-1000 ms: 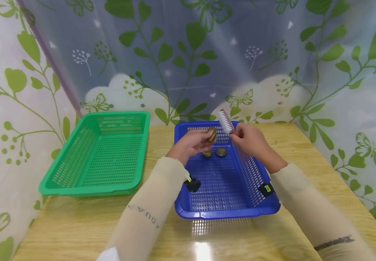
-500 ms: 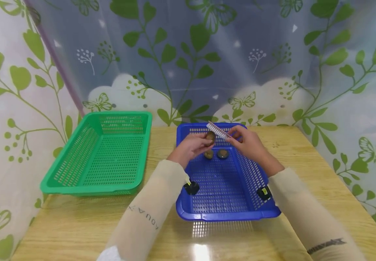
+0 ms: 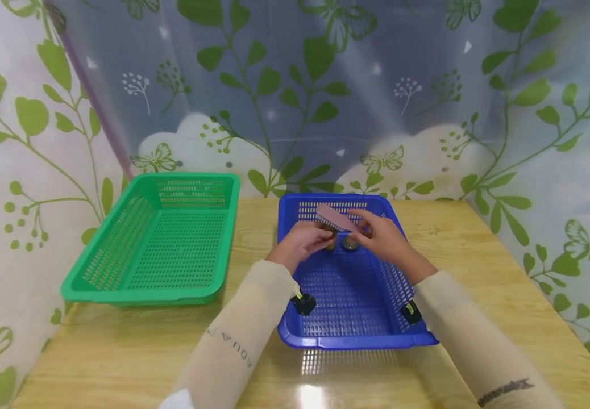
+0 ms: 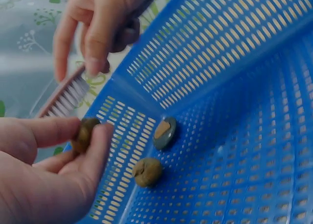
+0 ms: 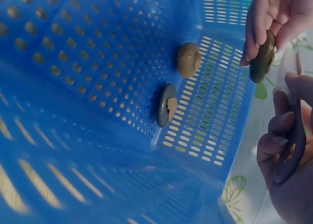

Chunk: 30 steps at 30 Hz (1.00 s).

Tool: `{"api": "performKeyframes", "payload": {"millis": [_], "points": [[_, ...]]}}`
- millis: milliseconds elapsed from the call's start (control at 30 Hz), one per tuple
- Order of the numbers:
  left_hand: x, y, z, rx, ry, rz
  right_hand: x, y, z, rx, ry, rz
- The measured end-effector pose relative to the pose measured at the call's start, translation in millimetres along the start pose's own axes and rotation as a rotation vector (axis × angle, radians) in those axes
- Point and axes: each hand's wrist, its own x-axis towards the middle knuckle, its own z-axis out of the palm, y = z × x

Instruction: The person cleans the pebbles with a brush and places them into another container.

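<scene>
The brown piece [image 5: 263,60], small and rounded, is up in the left hand [image 3: 301,243], above the far part of the blue basket [image 3: 356,342]. Nearest the head camera, two cream sleeves [image 3: 244,324] reach forward over the bench [image 3: 121,352], dark lettering on the left one and a dark mark on the right. Beyond them is the basket's near rim. Farther in, the left grip pinches the brown piece between thumb and fingers; the right hand [image 3: 384,241] has its fingers curled round the handle of a pink brush [image 3: 337,218], white bristles facing the piece. Whether they touch it, I cannot tell. Lower, at the basket's far end, a tan rounded piece [image 5: 187,61] and a flatter dark grey piece [image 5: 164,109] with a pale patch lie near each other on the perforated floor. To the left, well apart from the held things, a green basket [image 3: 141,296] stands on the bench. Behind everything hangs a backdrop [image 3: 274,136] printed with green leaves and butterflies.
</scene>
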Motion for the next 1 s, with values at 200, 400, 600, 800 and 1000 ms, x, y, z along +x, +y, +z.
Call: {"api": "performKeyframes", "payload": {"millis": [200, 400, 600, 800, 1000], "points": [[1.1, -7.4, 0.0, 0.02, 0.024, 0.01, -5.9, 0.1, 5.1, 0.016, -0.057, 0.076], [-0.1, -7.9, 2.3, 0.081, -0.004, 0.001, -6.8, 1.7, 4.9, 0.001, -0.022, 0.085], [2.3, -2.5, 11.3, 0.104, 0.069, 0.065, -3.6, 0.0, 4.6, 0.014, -0.011, 0.083], [6.5, 1.3, 20.5, 0.083, 0.111, 0.102, 1.7, -3.5, 5.4, 0.008, 0.033, 0.073], [8.4, -2.3, 20.6, 0.049, 0.11, 0.082, 1.0, -5.5, 6.1, 0.034, -0.012, 0.124]]}}
